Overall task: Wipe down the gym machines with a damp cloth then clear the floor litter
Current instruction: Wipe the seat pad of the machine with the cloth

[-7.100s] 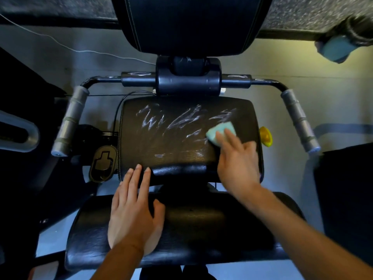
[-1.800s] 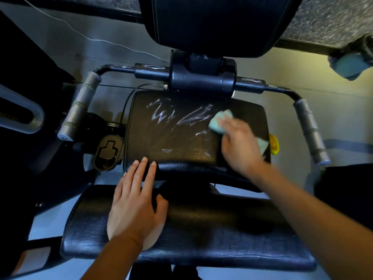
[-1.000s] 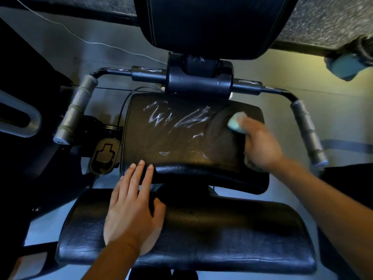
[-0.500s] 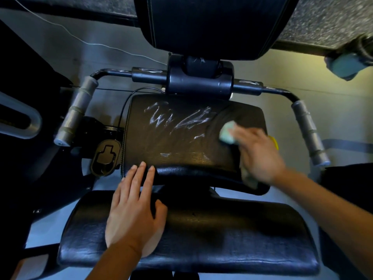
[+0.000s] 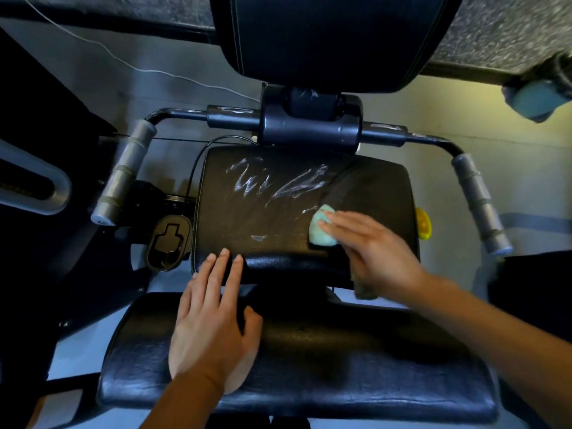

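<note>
The cloth (image 5: 322,227) is being pressed flat by the right hand (image 5: 371,246), now drawn back toward the seat pad (image 5: 247,212) centre; streaks remain. The left hand (image 5: 213,320) is resting open.

Gym: black padded machine seat (image 5: 278,205), foam-gripped handlebars (image 5: 123,171), speckled rubber flooring (image 5: 483,29).
</note>
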